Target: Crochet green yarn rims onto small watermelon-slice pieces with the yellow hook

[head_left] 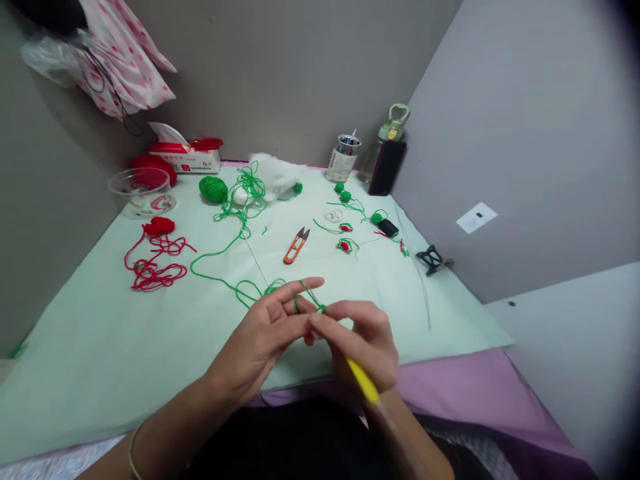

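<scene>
My left hand (267, 333) pinches a small red and white crocheted piece (311, 337) between thumb and fingers, its index finger stretched out with green yarn (311, 293) running over it. Another loop of the green strand wraps a lower finger. My right hand (365, 340) is closed around a hook with a yellow handle (363, 380); its fingertips meet the work beside my left thumb. The hook's tip is hidden at the green stitches. Green yarn trails from my left hand across the table to a loose tangle (250, 190).
Orange snips (297, 247) lie beyond my hands. Red yarn (159, 273) and a plastic tub (143, 193) are at left. A green ball (213, 189), pen jar (343, 159), bottle (395, 123) and phone (388, 167) stand toward the back. Small crocheted pieces (345, 246) lie right of the snips.
</scene>
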A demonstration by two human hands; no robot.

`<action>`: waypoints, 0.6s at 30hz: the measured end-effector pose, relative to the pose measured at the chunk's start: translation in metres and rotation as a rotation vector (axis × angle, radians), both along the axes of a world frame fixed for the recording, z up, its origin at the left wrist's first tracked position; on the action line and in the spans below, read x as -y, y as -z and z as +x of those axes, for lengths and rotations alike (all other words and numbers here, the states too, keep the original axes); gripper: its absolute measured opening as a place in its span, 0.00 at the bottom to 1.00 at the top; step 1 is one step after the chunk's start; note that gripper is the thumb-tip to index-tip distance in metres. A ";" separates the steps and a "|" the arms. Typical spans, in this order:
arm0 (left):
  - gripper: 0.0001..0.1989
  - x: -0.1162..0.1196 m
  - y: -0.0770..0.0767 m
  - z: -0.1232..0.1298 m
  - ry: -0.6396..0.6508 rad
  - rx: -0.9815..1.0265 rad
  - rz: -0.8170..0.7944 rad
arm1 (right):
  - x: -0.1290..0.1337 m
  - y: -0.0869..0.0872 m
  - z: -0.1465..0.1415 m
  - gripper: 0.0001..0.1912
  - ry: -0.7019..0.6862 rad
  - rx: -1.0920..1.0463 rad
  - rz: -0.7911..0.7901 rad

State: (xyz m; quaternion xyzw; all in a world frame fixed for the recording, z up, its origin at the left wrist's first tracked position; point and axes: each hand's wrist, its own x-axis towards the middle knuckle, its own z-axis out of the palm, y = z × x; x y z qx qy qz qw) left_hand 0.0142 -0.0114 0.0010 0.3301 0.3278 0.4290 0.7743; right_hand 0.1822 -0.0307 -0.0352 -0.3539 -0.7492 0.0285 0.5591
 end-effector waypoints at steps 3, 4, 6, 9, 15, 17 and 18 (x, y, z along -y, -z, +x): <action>0.23 -0.006 -0.002 -0.009 -0.006 -0.024 -0.017 | -0.005 -0.008 0.008 0.15 -0.166 -0.277 -0.213; 0.21 -0.007 -0.002 -0.011 -0.024 -0.059 0.010 | -0.007 -0.010 0.009 0.13 -0.218 -0.388 -0.287; 0.18 -0.007 0.000 -0.012 -0.053 -0.128 0.086 | -0.009 -0.013 0.010 0.11 -0.306 -0.585 -0.410; 0.16 -0.004 0.005 -0.008 -0.052 -0.171 0.173 | -0.009 -0.012 0.004 0.10 -0.341 -0.655 -0.459; 0.17 -0.001 0.011 -0.003 -0.041 -0.185 0.193 | -0.009 -0.008 -0.009 0.09 -0.197 -0.561 -0.397; 0.17 -0.001 0.012 -0.001 -0.068 -0.185 0.181 | -0.010 -0.006 -0.011 0.09 -0.184 -0.623 -0.444; 0.17 -0.001 0.013 0.000 -0.082 -0.177 0.173 | -0.009 -0.005 -0.012 0.09 -0.175 -0.628 -0.457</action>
